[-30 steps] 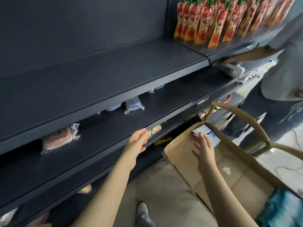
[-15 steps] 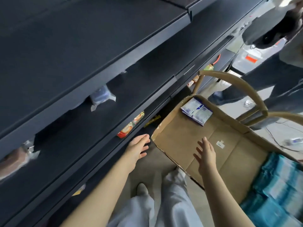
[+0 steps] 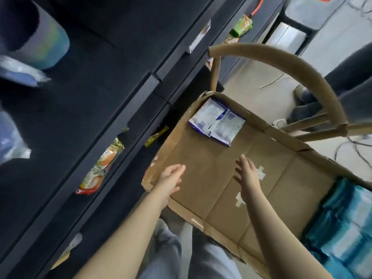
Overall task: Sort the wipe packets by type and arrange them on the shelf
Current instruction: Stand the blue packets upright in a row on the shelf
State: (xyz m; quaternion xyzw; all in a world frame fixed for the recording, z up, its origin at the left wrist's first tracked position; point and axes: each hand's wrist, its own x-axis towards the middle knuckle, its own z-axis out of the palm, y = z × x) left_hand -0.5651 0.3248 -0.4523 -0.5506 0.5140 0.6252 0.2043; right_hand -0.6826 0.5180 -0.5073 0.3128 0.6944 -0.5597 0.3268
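Your left hand [image 3: 170, 179] at brown cardboard box [image 3: 209, 156] rim, right hand [image 3: 248, 175] over its floor; both flat, empty. White-blue wipe packets [image 3: 217, 122]: print unreadable

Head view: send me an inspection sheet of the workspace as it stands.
Surface: dark shelves; brown box beside them.
Job's things: white-blue packets in the box's far corner; teal packets at its near right end.
Clutter: snack packs on a lower shelf.
Hands: left hand open by the box's left rim; right hand open over the box floor; both hold nothing.
Cables: orange cable by the shelves; thin cables on the ground.
Surroundings: another person's legs beyond the box handle.
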